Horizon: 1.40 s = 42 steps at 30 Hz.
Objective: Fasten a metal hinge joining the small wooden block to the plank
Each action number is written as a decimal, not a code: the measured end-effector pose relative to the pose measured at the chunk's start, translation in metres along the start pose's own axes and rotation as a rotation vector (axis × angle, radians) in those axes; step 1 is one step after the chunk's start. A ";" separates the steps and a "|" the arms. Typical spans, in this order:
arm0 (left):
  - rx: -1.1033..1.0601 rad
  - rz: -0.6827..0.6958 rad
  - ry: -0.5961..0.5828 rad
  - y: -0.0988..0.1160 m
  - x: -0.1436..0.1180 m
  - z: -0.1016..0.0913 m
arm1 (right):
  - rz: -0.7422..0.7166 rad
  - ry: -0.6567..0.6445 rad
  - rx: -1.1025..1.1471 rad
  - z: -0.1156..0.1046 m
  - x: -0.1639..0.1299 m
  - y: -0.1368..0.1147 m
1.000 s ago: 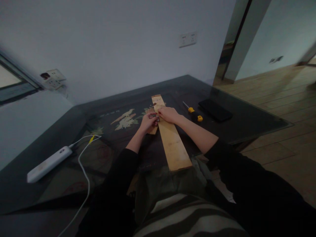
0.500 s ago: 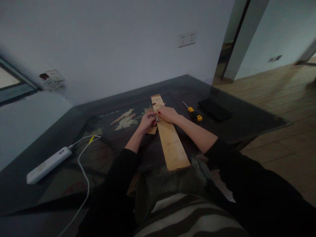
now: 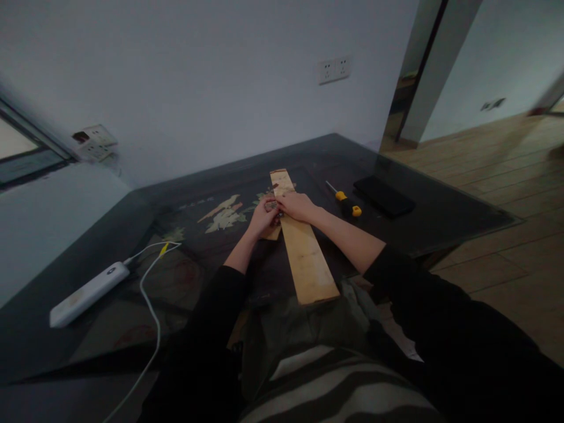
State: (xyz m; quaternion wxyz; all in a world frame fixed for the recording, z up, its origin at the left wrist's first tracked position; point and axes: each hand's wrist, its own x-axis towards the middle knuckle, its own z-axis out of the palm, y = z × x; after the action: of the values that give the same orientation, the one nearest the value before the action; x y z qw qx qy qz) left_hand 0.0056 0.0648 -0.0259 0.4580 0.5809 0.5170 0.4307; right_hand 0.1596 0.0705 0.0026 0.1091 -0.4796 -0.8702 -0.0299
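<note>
A long, pale wooden board [image 3: 307, 255] lies lengthwise in front of me, its near end at the table's edge. Under its left side pokes out a shorter wooden piece [image 3: 272, 234]. My left hand [image 3: 263, 216] is at the long board's left edge, fingers curled around a small metal part [image 3: 279, 216] that they mostly cover; it looks like a hinge or bracket, but I cannot make out which. Across the board rests my right hand [image 3: 296, 207], closed, its fingertips meeting those of the left at the same spot.
On the right lie a yellow-and-black screwdriver [image 3: 348, 204] and a flat black object [image 3: 384, 196]. A white power strip [image 3: 89, 294] with a white cable [image 3: 151, 305] sits at the left. The dark table [image 3: 458, 205] meets a wall behind.
My right fingertips have shifted slightly left, over the left hand's fingers. The small metal part shows less than before. The boards have stayed put.
</note>
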 end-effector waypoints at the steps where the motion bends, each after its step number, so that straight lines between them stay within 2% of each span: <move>1: 0.011 0.000 -0.012 -0.001 0.001 -0.001 | 0.001 0.000 0.005 0.000 0.000 0.000; 16: 0.024 -0.042 -0.085 -0.002 0.002 -0.004 | -0.002 -0.011 -0.023 -0.009 0.001 -0.006; 24: 0.032 -0.042 -0.076 0.002 -0.001 -0.003 | 0.025 0.018 -0.041 -0.005 0.002 -0.009; 32: 0.061 -0.033 -0.084 0.002 -0.001 -0.003 | 0.004 -0.047 -0.058 -0.007 0.000 -0.011; 42: 0.068 -0.042 -0.093 -0.001 0.000 -0.006 | 0.008 -0.060 -0.089 -0.018 -0.009 -0.024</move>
State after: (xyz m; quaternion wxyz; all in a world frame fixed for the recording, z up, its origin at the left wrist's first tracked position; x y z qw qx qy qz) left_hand -0.0005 0.0651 -0.0256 0.4704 0.6046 0.5217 0.3755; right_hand 0.1471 0.0474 0.0194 0.0616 -0.4880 -0.8690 -0.0539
